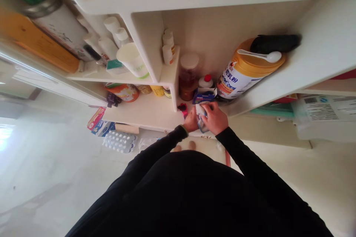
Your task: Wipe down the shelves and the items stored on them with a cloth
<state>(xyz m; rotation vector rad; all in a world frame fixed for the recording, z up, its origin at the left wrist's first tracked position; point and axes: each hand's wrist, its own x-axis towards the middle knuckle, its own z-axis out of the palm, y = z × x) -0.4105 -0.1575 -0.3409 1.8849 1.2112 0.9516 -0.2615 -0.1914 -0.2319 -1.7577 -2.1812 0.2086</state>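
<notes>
Both hands meet over the lower shelf, around a small white-and-blue packet [201, 110] whose exact kind is too small to make out. My left hand [190, 120] grips it from the left side. From the right, the bent fingers of my right hand [216, 118] close on its upper part. Just behind the packet stands a small dark blue box [204, 96], and a red object [183, 109] lies beside my left hand. A white bottle with a red cap [206, 81] and a lidded brown jar [188, 76] stand further back.
A large tub [235, 76] with a yellow lid carries a white scoop [271, 57] and a black pouch [275, 43]. Left of the divider are a paper cup [132, 59], white bottles and an orange-labelled can [125, 92]. Boxes and bubble-textured packaging [119, 141] lie lower left.
</notes>
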